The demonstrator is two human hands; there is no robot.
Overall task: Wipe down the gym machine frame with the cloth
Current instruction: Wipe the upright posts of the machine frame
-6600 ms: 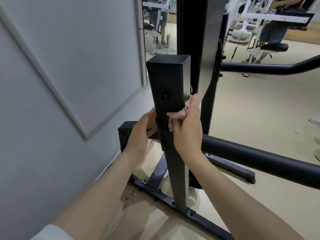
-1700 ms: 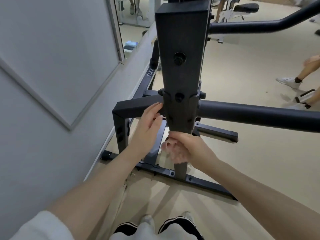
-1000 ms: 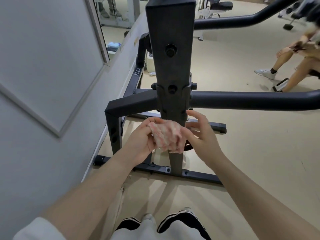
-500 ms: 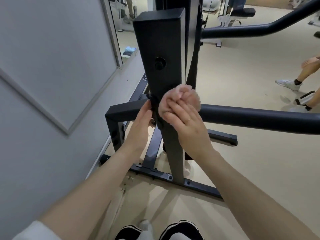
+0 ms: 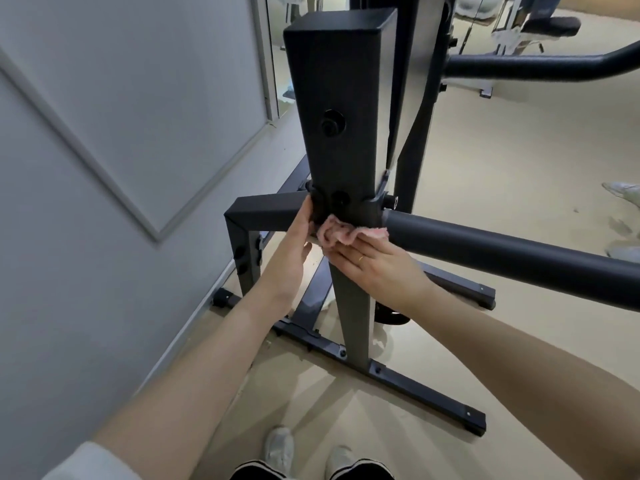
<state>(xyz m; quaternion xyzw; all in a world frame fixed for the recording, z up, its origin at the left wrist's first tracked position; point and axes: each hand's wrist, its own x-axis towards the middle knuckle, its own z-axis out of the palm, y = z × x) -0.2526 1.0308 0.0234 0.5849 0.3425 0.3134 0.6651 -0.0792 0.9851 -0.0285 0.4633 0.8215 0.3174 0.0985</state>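
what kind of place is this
Most likely a gym. A black machine frame with a padded bar stands by a grey wall, and more exercise machines, one with a padded seat, stand on the beige floor behind.

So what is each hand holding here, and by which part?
The right hand presses the bunched pink cloth against the black upright post with straight fingers on the cloth's underside. The left hand holds nothing; it rests against the post's joint.
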